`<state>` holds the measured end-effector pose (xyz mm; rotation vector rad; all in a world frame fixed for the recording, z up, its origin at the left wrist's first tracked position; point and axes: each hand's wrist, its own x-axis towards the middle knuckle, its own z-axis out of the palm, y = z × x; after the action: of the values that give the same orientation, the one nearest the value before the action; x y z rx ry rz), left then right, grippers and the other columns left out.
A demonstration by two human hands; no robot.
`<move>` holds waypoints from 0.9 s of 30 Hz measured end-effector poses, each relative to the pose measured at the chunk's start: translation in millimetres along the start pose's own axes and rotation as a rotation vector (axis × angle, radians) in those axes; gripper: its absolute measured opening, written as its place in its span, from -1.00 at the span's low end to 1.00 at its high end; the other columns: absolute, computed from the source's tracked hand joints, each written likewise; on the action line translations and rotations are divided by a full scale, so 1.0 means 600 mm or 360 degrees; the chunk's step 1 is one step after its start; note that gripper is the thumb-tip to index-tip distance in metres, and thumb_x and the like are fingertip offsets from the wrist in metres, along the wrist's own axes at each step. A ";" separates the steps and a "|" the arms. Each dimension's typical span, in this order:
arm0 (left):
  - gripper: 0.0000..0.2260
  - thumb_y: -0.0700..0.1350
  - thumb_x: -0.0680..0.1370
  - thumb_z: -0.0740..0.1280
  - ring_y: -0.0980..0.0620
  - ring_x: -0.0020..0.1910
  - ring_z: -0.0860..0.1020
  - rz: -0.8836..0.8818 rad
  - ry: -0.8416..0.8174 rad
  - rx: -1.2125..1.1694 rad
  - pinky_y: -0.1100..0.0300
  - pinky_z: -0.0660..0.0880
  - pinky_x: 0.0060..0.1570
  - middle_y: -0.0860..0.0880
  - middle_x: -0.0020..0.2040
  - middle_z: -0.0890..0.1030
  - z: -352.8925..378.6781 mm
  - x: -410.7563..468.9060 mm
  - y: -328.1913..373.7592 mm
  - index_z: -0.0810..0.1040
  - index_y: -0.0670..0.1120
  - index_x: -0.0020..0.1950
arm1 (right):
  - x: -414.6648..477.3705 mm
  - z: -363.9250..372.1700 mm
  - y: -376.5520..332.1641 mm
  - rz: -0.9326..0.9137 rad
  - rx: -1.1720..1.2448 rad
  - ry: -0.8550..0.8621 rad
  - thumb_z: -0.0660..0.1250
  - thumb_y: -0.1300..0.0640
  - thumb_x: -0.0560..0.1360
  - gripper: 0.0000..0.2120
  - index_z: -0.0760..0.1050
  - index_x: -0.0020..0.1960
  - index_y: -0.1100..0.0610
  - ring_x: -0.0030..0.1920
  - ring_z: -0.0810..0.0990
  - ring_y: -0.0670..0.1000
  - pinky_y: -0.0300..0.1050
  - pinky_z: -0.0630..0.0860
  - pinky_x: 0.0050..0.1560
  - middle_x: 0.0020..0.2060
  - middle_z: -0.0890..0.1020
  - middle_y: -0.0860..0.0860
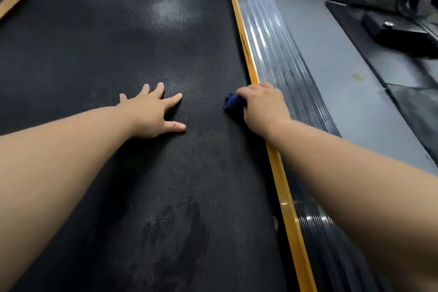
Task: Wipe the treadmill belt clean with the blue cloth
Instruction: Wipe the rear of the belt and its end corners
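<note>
The right hand [263, 106] holds the bunched blue cloth [233, 103] on the treadmill belt [118, 54], by the yellow strip [251, 64]. The left hand [151, 114] lies flat, fingers spread. The cloth looks soft and light; best squeezed in the middle.

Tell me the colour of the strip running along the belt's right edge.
Yellow-orange; the strip shows clearly in the head view.

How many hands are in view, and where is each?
2. The left hand lies flat on the belt, fingers spread, near its middle. The right hand grips the blue cloth at the belt's right edge, beside the yellow strip. None seems hidden.
</note>
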<state>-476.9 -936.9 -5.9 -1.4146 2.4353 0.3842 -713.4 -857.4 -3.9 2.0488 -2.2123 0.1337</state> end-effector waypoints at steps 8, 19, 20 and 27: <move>-0.32 0.42 0.46 0.07 -0.11 0.54 -0.08 -0.0167 0.0229 -0.0139 -0.29 0.00 0.41 0.06 0.57 -0.05 0.030 -0.034 0.014 0.00 0.26 0.52 | -0.130 -0.015 -0.003 -0.0185 0.0296 0.0039 0.35 0.16 0.37 -0.78 0.55 0.01 0.16 0.02 0.47 0.18 0.02 0.43 0.06 -0.08 0.57 0.12; -0.38 0.41 0.47 0.04 -0.08 0.54 -0.08 -0.0292 0.0228 -0.0157 -0.36 0.06 0.37 0.14 0.56 -0.06 0.060 -0.114 0.021 -0.01 0.31 0.50 | -0.066 0.001 0.004 -0.0023 0.0270 0.0067 0.28 0.16 0.43 -0.81 0.52 0.04 0.10 0.08 0.44 0.15 0.01 0.39 0.09 0.00 0.59 0.07; -0.38 0.40 0.47 0.04 -0.08 0.54 -0.08 -0.0298 0.0222 -0.0167 -0.36 0.05 0.37 0.14 0.56 -0.06 0.058 -0.113 0.024 -0.01 0.31 0.50 | -0.097 -0.001 0.004 -0.0115 0.0316 0.0105 0.31 0.16 0.41 -0.79 0.53 0.04 0.11 0.07 0.46 0.16 0.01 0.39 0.10 -0.02 0.59 0.08; -0.39 0.39 0.48 0.07 -0.06 0.54 -0.10 -0.0309 0.0172 -0.0204 -0.37 0.01 0.37 0.18 0.56 -0.08 0.056 -0.117 0.026 -0.01 0.32 0.50 | -0.030 -0.002 0.017 -0.0282 0.0372 -0.0111 0.26 0.20 0.48 -0.82 0.48 0.07 0.10 0.08 0.45 0.14 -0.08 0.36 -0.04 0.02 0.54 0.08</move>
<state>-453.6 -861.3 -8.6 -1.7518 2.3641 0.4349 -722.0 -838.4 -5.3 2.3953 -2.1290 0.3221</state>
